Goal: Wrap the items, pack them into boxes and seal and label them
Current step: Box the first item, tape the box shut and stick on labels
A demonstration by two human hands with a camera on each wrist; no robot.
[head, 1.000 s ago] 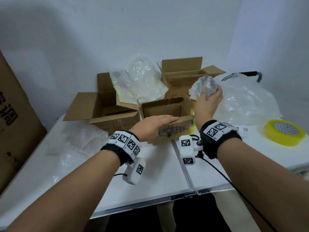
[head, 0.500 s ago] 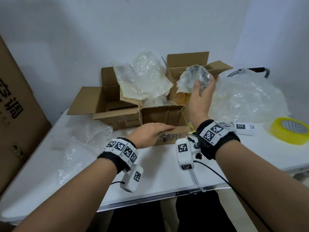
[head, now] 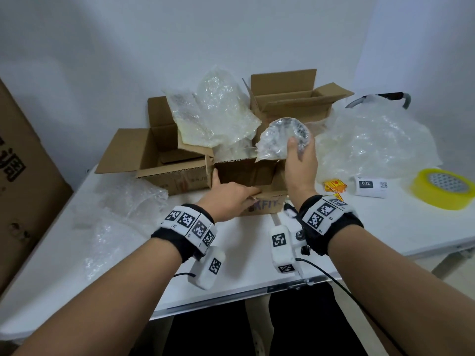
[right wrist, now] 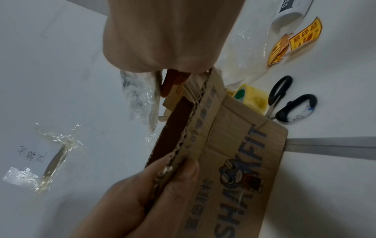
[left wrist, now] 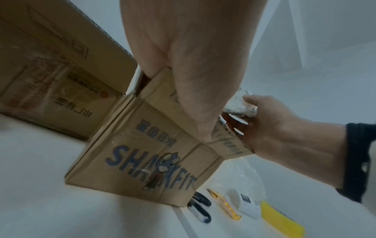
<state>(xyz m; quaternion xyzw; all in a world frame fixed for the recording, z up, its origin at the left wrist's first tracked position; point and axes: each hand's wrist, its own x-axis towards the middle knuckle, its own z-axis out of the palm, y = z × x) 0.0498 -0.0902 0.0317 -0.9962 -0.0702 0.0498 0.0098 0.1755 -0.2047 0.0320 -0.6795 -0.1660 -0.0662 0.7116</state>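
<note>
The right hand (head: 299,163) grips a round, film-wrapped glass-like dish (head: 282,140) by its rim above the small brown cardboard box (head: 246,173). Likely fragile and slippery. The left hand (head: 228,199) pinches the front flap.

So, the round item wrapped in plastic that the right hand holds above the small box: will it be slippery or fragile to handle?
The wrapped item is probably somewhat slippery: its film is glossy and loose. It looks like a glass dish, so likely fragile. The right hand grips its rim, the left hand steadies the small box.
</note>
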